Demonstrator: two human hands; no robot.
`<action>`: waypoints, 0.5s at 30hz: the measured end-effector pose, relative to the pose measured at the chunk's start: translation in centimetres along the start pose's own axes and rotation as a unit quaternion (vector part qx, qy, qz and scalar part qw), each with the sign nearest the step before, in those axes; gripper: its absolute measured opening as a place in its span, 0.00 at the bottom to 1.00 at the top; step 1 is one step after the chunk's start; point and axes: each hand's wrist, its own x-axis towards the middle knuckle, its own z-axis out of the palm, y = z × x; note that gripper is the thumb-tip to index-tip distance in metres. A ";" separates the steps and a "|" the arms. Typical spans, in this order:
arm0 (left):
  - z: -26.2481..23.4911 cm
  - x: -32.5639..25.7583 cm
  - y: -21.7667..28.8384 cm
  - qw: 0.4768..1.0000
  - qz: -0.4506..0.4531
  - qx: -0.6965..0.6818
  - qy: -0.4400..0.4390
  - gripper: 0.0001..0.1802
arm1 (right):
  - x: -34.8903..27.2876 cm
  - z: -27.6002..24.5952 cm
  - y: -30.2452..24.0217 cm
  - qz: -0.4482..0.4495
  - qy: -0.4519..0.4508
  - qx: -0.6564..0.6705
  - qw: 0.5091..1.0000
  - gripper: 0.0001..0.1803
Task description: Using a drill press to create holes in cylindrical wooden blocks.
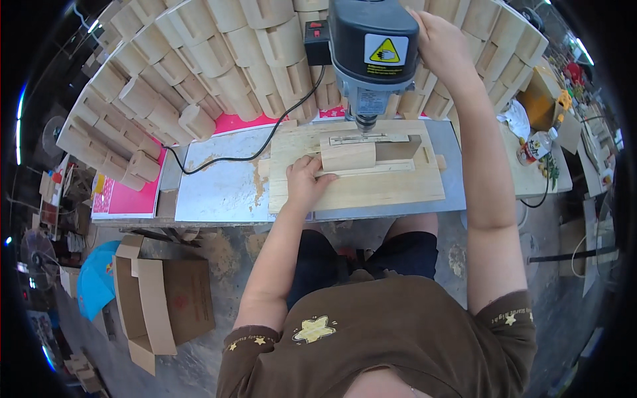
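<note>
A pale wooden block (348, 157) with a rounded face lies in a wooden jig (391, 188) on the bench. My left hand (306, 183) grips the block's left end, the thumb along its front edge. Just above the block's slotted back edge is the chuck (365, 122) of a blue-grey drill press (373, 73); the bit's tip is too small to tell whether it touches the wood. High on the press's right side, my right hand (443, 45) is closed, its fingertips and the part it grips hidden behind the motor housing.
Stacked slotted wooden pieces (229, 63) wall off the back of the bench (222, 192). A black cable (255, 154) loops left from the press. At right, a side table (554, 169) bears a plastic bottle (536, 147). An open cardboard box (174, 298) stands on the floor at left.
</note>
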 end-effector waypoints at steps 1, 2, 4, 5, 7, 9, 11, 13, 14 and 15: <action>0.0 0.1 0.0 1.000 0.003 0.010 -0.005 0.23 | -0.7 -0.1 -0.3 0.019 -0.011 -0.066 0.998 0.15; -0.2 0.0 0.1 1.000 0.006 0.018 -0.013 0.22 | -1.6 -0.8 -1.1 0.016 -0.013 -0.064 0.998 0.15; -0.3 0.2 0.1 0.999 0.024 0.023 0.009 0.21 | -3.7 -2.7 -2.6 0.017 0.002 -0.094 0.995 0.10; -0.5 0.3 0.2 0.998 0.043 0.028 0.029 0.19 | -4.9 -2.8 -2.9 0.017 0.000 -0.091 0.996 0.10; -1.2 0.2 0.9 0.998 0.039 0.030 0.037 0.19 | -7.2 -2.8 -3.3 -0.002 0.034 -0.008 0.999 0.17; -1.6 0.0 0.5 0.997 0.029 0.045 0.056 0.18 | -9.7 -2.0 -3.5 -0.005 0.031 0.033 0.999 0.15; -0.8 0.2 -0.1 0.995 0.063 0.027 0.069 0.17 | -11.7 -1.2 -3.3 -0.003 0.066 0.104 0.992 0.10; -0.2 0.4 0.3 0.996 0.048 0.023 0.073 0.18 | -13.5 0.2 -2.6 -0.007 0.102 0.157 0.982 0.08; -0.1 0.2 0.4 0.997 0.042 0.021 0.068 0.19 | -14.2 0.9 -2.5 -0.019 0.123 0.184 0.975 0.08; -0.3 0.1 0.4 0.997 0.037 0.019 0.064 0.20 | -14.8 1.6 -2.4 -0.030 0.144 0.210 0.967 0.09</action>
